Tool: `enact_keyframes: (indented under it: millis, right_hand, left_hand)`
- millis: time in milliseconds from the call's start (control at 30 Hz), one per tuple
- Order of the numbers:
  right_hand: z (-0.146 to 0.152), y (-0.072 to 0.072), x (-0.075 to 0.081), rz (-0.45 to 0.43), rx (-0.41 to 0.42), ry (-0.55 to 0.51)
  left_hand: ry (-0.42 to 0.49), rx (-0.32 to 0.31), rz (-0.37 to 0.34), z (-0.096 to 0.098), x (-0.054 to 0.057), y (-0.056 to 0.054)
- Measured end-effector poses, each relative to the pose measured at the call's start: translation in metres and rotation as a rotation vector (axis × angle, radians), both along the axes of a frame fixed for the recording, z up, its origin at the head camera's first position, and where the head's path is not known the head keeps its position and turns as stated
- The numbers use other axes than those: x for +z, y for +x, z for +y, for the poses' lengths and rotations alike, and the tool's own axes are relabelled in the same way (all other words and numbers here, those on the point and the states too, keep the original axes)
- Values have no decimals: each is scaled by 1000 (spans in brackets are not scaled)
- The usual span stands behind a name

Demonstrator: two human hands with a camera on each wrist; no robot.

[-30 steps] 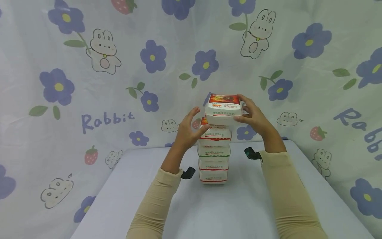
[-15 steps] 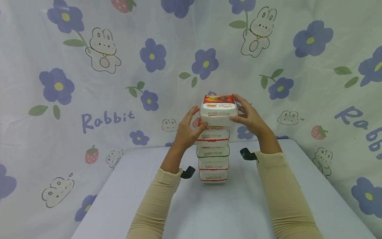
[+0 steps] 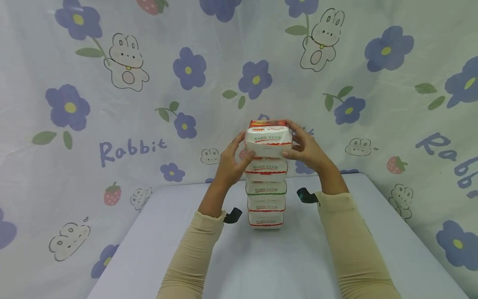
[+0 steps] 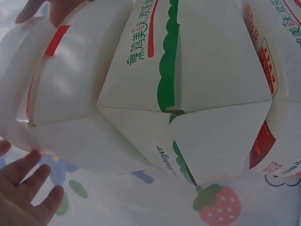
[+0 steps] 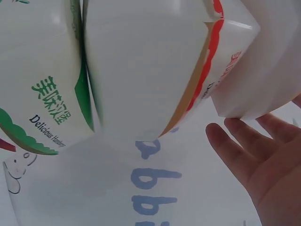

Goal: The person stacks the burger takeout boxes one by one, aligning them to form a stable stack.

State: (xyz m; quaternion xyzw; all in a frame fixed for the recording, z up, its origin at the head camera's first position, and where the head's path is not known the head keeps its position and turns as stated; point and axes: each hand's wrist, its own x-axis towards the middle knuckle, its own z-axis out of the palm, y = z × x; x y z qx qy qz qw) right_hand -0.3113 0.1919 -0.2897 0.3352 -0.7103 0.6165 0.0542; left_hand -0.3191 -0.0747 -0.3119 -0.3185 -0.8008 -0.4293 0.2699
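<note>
At the top of a stack, a white hamburger box (image 3: pixel 268 143) with a red printed lid and a wavy red seam sits level. My left hand (image 3: pixel 231 164) holds its left side, thumb at the lower front corner and fingers along the side. Opposite it, my right hand (image 3: pixel 308 149) grips the right side, thumb in front and fingers behind. Directly beneath is another red-trimmed box (image 5: pixel 155 61), seen large in the right wrist view. Below that comes a green-trimmed box (image 4: pixel 221 61). The hands partly cover the held box's lower corners.
Two more red-trimmed boxes (image 3: pixel 266 219) form the base of the stack on the white tabletop (image 3: pixel 179 216). Behind the table hangs a curtain (image 3: pixel 209 104) printed with rabbits, flowers and strawberries. Black wrist cameras (image 3: pixel 307 195) stick out from the sleeves.
The top box has moved left and slightly down, over the stack and in between both hands. My right hand has travelled with it, while my left hand has stayed nearly in place.
</note>
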Motion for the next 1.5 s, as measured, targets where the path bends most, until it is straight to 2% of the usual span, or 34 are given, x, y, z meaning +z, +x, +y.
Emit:
enact_keyframes:
  millis: [400,767,967,1167,1400,1500]
  right_hand:
    - [-7,-1,-2,29,-24,-5]
    - [-9,0,-1,7,-53,-7]
    - [-11,1,-2,37,-79,-15]
    - [-11,0,0,67,-82,-18]
    - [-11,3,3,36,-74,-13]
    - [-10,3,4,50,-82,22]
  left_hand:
    - [-24,9,62,-6,0,3]
    - [-74,-57,96,-7,6,2]
    - [-31,-81,71,-4,7,2]
    - [-3,-32,18,-2,7,5]
    - [-60,19,23,-3,5,9]
    - [-87,15,38,-5,6,8]
